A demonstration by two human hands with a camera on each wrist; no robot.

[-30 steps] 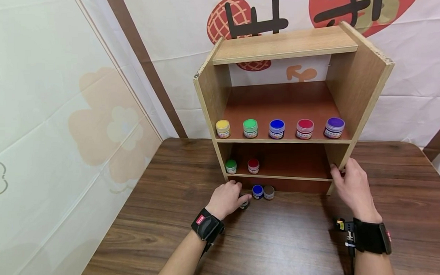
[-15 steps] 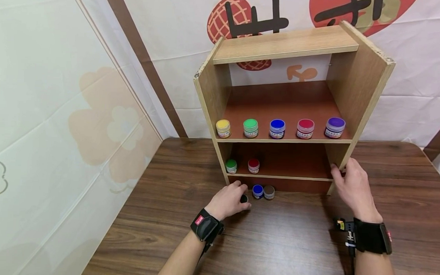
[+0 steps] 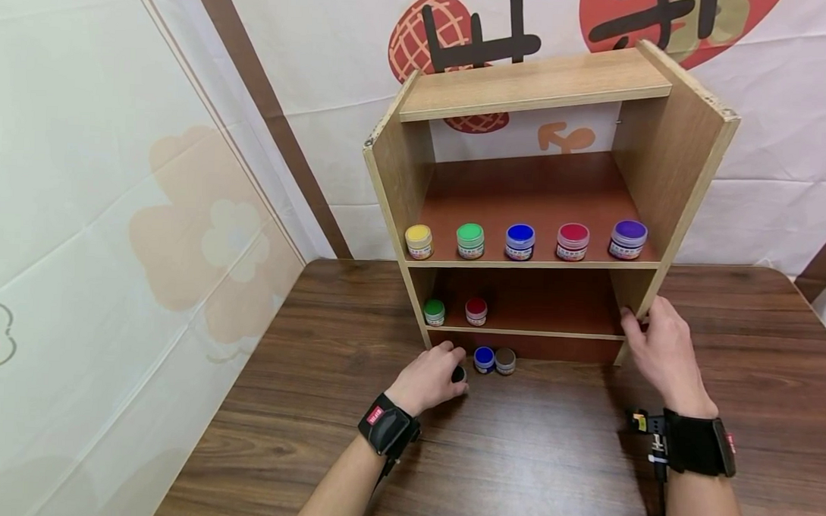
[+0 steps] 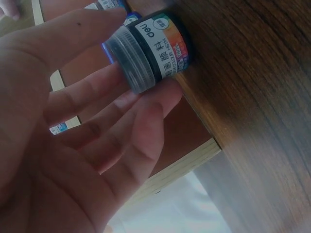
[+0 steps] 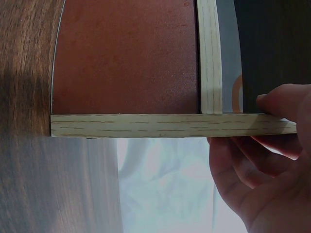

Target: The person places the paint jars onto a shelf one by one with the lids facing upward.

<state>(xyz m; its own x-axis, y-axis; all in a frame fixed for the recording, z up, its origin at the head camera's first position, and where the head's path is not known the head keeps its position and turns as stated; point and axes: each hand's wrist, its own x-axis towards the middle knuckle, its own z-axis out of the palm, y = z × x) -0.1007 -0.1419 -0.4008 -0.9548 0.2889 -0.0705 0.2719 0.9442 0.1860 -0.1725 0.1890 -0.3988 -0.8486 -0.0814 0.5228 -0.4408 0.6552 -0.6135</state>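
Note:
My left hand (image 3: 428, 378) is at the table in front of the shelf's lower left corner. Its thumb and fingers pinch a small black paint jar (image 4: 160, 48) with a clear lid, which is tilted in the left wrist view. Beside it on the table stand a blue paint jar (image 3: 484, 359) and a grey-brown paint jar (image 3: 505, 360), side by side. My right hand (image 3: 665, 354) grips the right side panel of the wooden shelf (image 5: 146, 125), thumb on the inner face and fingers outside.
Yellow, green, blue, red and purple paint jars line the middle board (image 3: 536, 264). A green jar (image 3: 434, 313) and a red jar (image 3: 476, 311) stand on the lower board, at its left. Behind the brown table (image 3: 298, 421) hangs a printed white cloth (image 3: 322, 133).
My left thumb and fingers have shifted around the black paint jar, whose dark top now shows between them. The right hand and the shelf have stayed put.

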